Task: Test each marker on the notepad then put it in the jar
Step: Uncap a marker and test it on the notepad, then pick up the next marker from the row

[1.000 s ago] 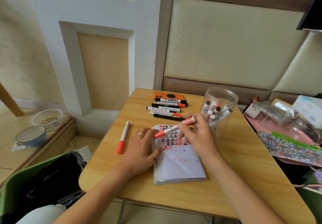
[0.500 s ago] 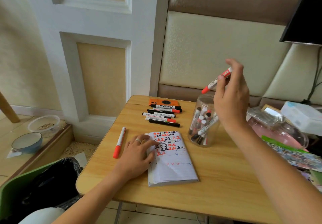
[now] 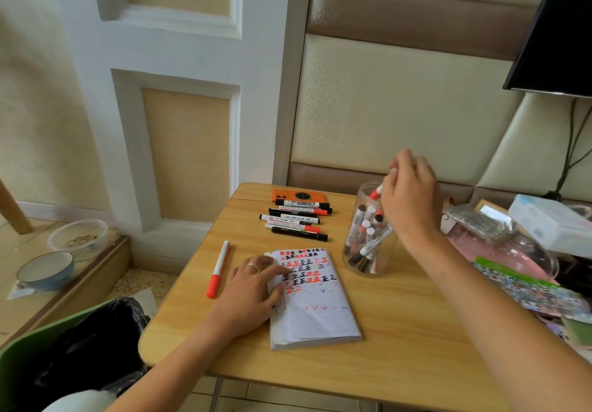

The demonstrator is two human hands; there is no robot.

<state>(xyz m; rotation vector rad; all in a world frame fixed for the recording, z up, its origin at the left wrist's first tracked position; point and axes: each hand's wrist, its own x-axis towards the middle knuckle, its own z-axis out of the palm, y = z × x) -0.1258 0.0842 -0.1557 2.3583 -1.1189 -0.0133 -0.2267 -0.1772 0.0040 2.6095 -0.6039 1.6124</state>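
A white notepad (image 3: 315, 318) covered in red and black test marks lies on the wooden table (image 3: 400, 347). My left hand (image 3: 253, 293) presses flat on its left edge. My right hand (image 3: 411, 197) hovers over the mouth of the clear plastic jar (image 3: 368, 251) and pinches a red-capped marker (image 3: 377, 191), cap end down, just inside the rim. Several markers stand in the jar. A row of several red and black markers (image 3: 298, 219) lies at the table's back. One red-capped marker (image 3: 217, 269) lies alone left of the notepad.
An orange device (image 3: 299, 195) sits behind the marker row. Clutter with a pink tray (image 3: 499, 251) and a white box (image 3: 554, 222) lies right of the table. A black bag (image 3: 86, 344) and two bowls (image 3: 46, 269) are at the left on the floor.
My right hand lifted the red marker from the notepad, swung it up over the jar, and now lowers it cap-first into the jar's mouth. My left hand stayed on the notepad.
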